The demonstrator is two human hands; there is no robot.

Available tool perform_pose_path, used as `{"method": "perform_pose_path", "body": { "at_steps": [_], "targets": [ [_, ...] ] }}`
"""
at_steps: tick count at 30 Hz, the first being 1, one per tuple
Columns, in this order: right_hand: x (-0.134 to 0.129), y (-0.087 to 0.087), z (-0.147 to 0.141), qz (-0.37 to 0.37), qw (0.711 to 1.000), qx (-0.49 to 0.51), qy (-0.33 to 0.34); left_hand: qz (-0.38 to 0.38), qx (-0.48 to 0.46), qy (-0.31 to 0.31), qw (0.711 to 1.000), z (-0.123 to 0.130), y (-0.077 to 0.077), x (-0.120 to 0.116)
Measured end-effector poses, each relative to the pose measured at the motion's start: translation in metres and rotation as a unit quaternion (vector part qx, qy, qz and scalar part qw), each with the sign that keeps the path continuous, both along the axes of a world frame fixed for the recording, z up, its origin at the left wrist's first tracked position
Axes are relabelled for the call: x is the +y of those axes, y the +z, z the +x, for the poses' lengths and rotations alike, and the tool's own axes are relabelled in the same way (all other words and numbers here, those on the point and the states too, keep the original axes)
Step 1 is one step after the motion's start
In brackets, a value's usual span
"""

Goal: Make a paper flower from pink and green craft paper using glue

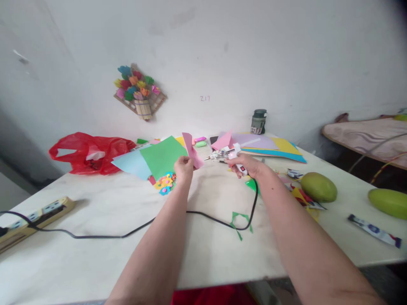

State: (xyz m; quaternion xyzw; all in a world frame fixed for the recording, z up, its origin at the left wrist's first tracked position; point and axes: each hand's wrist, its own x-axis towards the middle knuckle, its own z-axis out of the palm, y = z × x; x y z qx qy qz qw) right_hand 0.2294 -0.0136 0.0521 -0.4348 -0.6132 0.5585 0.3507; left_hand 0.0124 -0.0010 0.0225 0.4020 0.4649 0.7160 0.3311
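Note:
My left hand [183,169] pinches a folded strip of pink paper [190,149] by its lower edge, above the table. In my right hand [252,165] is a white hot glue gun [242,170] with a red switch, my fingers closed around its handle. Its metal tip points left, toward the pink paper, with a gap between them. A black cord [210,218] runs from the gun across the table to the left. Close by my left hand lie a green sheet [163,154] and colourful flower cut-outs [165,184].
At left are a power strip [60,206] and a red plastic bag [110,154]. Coloured sheets [286,156] and a dark jar [258,122] stand toward the wall. To the right are green fruits [319,187] and a tube [374,231]. Green paper scraps [235,232] touch the cord.

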Motion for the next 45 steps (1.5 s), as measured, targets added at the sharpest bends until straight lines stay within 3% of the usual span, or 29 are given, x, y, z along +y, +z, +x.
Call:
{"method": "perform_pose_path", "body": {
  "at_steps": [6,15,21,31,38,45],
  "targets": [
    [0.001,-0.004,-0.003,0.004,1.000,-0.020,0.015,0.010,-0.016,-0.019,1.000,0.000,0.000,-0.001],
    [0.001,-0.003,0.000,0.001,1.000,-0.010,0.010,0.008,0.016,0.005,1.000,-0.001,-0.003,0.001],
    [0.003,-0.006,-0.003,0.008,1.000,-0.017,-0.001,-0.001,0.014,-0.020,1.000,0.001,-0.002,0.000],
    [0.001,-0.006,-0.012,0.020,0.998,0.061,-0.011,-0.005,0.118,-0.033,0.992,0.004,-0.005,-0.001],
    [0.004,-0.011,-0.016,0.004,0.998,0.067,-0.021,-0.003,0.058,-0.071,0.996,0.007,0.001,-0.007],
    [0.006,-0.014,-0.014,-0.023,0.997,0.068,-0.008,0.005,-0.007,-0.063,0.998,0.007,0.002,-0.007]
  ]
}}
